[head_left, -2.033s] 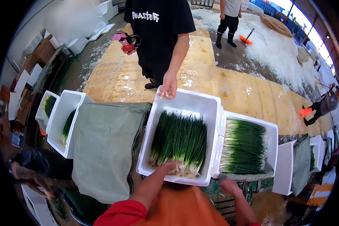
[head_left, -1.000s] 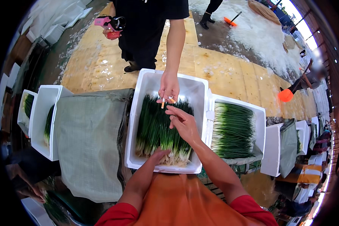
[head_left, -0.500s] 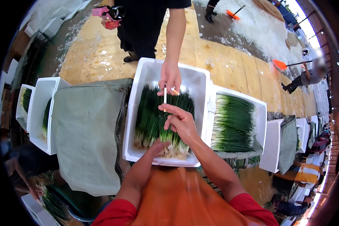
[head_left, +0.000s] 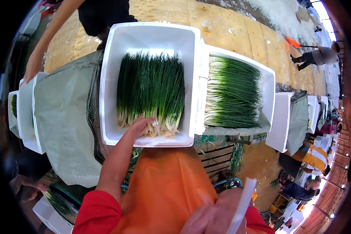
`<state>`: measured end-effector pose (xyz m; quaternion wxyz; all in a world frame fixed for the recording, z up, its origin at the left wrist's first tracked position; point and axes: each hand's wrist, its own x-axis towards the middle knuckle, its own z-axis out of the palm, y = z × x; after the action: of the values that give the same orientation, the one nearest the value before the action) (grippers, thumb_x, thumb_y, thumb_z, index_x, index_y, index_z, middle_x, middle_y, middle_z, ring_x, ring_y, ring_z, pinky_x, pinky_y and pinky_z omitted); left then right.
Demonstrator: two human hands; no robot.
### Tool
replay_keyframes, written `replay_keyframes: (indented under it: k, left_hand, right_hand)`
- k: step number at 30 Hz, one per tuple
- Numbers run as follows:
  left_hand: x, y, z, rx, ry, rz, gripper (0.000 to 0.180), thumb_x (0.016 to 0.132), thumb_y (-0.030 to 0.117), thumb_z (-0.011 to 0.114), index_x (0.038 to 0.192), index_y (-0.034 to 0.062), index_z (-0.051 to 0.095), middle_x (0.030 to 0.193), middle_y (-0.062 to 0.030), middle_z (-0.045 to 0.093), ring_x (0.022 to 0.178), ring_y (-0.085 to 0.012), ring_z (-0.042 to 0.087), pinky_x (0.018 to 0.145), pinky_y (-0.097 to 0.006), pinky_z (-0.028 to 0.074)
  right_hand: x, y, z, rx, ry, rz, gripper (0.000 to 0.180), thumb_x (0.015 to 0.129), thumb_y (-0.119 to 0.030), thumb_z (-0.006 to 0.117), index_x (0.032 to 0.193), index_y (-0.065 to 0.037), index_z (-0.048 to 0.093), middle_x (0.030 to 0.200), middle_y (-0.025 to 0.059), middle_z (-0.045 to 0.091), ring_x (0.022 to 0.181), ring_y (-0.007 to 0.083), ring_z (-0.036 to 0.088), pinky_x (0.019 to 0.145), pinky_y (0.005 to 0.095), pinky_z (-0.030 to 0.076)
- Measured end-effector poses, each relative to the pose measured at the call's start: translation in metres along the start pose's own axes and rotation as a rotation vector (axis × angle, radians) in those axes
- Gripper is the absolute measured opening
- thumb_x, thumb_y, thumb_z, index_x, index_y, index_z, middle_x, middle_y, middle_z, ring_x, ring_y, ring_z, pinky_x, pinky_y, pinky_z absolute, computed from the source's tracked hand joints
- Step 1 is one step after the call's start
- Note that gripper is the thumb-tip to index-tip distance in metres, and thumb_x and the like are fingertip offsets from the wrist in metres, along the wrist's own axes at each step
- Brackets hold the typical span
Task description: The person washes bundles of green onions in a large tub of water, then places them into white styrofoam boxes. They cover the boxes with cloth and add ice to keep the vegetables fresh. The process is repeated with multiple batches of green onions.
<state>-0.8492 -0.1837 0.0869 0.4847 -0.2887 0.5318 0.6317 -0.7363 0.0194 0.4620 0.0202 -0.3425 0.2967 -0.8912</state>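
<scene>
My left hand [head_left: 139, 125] reaches into a white foam box [head_left: 108, 89] and grips green onions [head_left: 162, 82] at their pale root ends. Its fingertips are partly lost among the stems. The onions lie in rows, dark tops pointing away from me and roots toward me. Close to the camera at the bottom right, my right hand [head_left: 218, 214] is raised and blurred. A white cigarette [head_left: 242, 204] sticks up from its fingers, and part of that hand is cut off by the lower edge.
To the right stands a second foam box [head_left: 272, 82] of green onions. A grey-green sheet [head_left: 66, 121] covers a stack at left. Another person's arm [head_left: 46, 43] extends down at upper left. Wet wooden boards [head_left: 230, 23] lie beyond; a person with an orange shovel [head_left: 293, 42] stands far right.
My right hand has drawn back from the other person's hand toward me, bringing the cigarette along. That person has shifted left. My left hand stays at the onion roots; the whole view has shifted.
</scene>
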Motion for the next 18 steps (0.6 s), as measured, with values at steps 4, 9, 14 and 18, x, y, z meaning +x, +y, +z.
replay_keyframes:
  k: [4, 9, 14, 18]
  left_hand:
    - [0.003, 0.0, -0.001, 0.066, 0.065, -0.045, 0.116, 0.087, 0.02, 0.08, 0.161, 0.0053, -0.007, 0.146, -0.0232, 0.049, 0.132, -0.0309, 0.054, 0.107, -0.043, 0.05]
    - [0.014, -0.011, -0.01, 0.049, 0.111, -0.101, 0.121, 0.085, 0.026, 0.082, 0.162, 0.01, -0.01, 0.152, -0.0237, 0.043, 0.133, -0.0319, 0.052, 0.107, -0.047, 0.05]
    - [0.027, -0.017, -0.018, 0.073, -0.023, -0.071, 0.11, 0.087, 0.044, 0.079, 0.163, 0.0137, 0.005, 0.154, -0.0189, 0.042, 0.138, -0.0282, 0.047, 0.111, -0.045, 0.047]
    - [0.019, -0.011, -0.012, -0.097, -0.108, -0.048, 0.055, 0.1, 0.049, 0.061, 0.138, 0.0106, 0.052, 0.132, -0.0107, 0.06, 0.113, -0.0229, 0.064, 0.097, -0.037, 0.057]
  right_hand:
    - [-0.008, -0.041, -0.007, -0.105, -0.093, 0.018, 0.042, 0.096, -0.022, 0.07, 0.13, -0.003, 0.055, 0.118, 0.0178, 0.061, 0.077, 0.026, 0.068, 0.06, 0.0394, 0.054]
    - [-0.018, -0.078, -0.025, -0.173, -0.115, 0.028, 0.031, 0.094, -0.016, 0.067, 0.122, -0.003, 0.062, 0.11, 0.0151, 0.067, 0.084, 0.0278, 0.07, 0.066, 0.0393, 0.056]
    - [-0.034, -0.093, -0.038, -0.328, -0.092, 0.116, 0.028, 0.091, -0.011, 0.065, 0.119, -0.004, 0.066, 0.11, 0.0144, 0.071, 0.092, 0.0291, 0.071, 0.073, 0.0395, 0.058]
    - [-0.063, -0.036, -0.066, -0.9, 0.045, 0.496, 0.028, 0.089, -0.007, 0.063, 0.116, -0.004, 0.069, 0.109, 0.0139, 0.074, 0.098, 0.0302, 0.072, 0.078, 0.0396, 0.059]
